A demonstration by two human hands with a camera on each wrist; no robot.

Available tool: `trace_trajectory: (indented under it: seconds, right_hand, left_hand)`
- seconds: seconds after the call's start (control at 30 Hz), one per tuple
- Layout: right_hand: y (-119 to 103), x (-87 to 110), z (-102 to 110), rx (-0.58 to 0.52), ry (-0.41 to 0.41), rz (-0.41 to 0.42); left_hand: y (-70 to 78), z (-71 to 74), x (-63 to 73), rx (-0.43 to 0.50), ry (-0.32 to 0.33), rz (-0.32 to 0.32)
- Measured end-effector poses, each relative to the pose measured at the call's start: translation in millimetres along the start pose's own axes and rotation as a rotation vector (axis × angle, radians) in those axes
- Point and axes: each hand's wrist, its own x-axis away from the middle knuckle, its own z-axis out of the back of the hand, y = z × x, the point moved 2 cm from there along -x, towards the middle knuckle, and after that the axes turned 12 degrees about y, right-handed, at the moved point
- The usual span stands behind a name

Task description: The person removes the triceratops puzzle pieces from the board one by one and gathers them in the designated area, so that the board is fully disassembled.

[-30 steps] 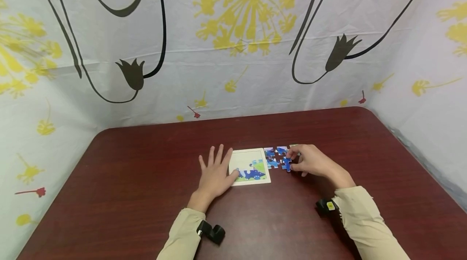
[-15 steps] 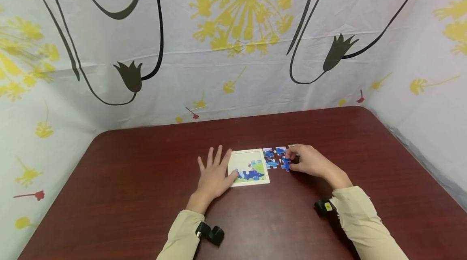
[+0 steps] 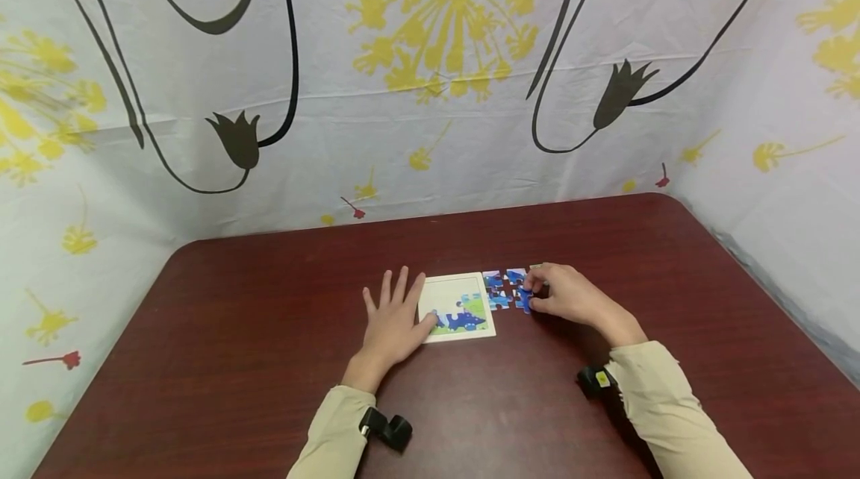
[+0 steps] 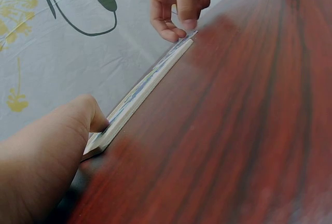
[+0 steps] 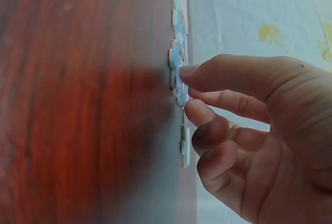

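A jigsaw puzzle in a cream frame [image 3: 443, 286] lies on the table, its lower and right parts filled with a blue and green picture. My left hand [image 3: 393, 326] rests flat with fingers spread at the frame's left side. Its thumb [image 4: 96, 117] presses on the frame's near left corner. Right of the frame lie several loose puzzle pieces [image 3: 498, 301]. My right hand [image 3: 574, 301] pinches a blue puzzle piece [image 3: 522, 301] among them between thumb and fingers, low at the table. In the right wrist view, the thumb [image 5: 194, 74] touches the row of pieces, seen edge-on.
The dark red wooden table [image 3: 255, 345] extends around the puzzle on all sides. Behind it hangs a white cloth [image 3: 322, 128] with yellow and grey flower prints. A greenish piece [image 3: 535, 266] lies partly hidden behind the right hand.
The blue piece under my right hand has shifted very slightly away from me, toward the neighbouring loose pieces. My left hand keeps its place on the frame. The head view has drifted a little.
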Motion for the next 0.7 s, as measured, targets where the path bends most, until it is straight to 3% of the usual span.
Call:
trace_trajectory:
  seconds: [0.27,0.53,0.7]
  right_hand:
    - [-10,-3.9,1,-0.027,0.026,0.019]
    - [-23,-3.6,-1,-0.067,-0.01,0.07]
    - [-44,-15.9,5,-0.111,-0.005,0.123]
  left_hand:
    - [-1.4,1.0,-0.5,-0.002,0.007,0.002]
    - [0.3,0.9,-0.9,0.003,-0.011,0.005]
    - [0.5,1.6,-0.9,0.0,-0.011,0.011]
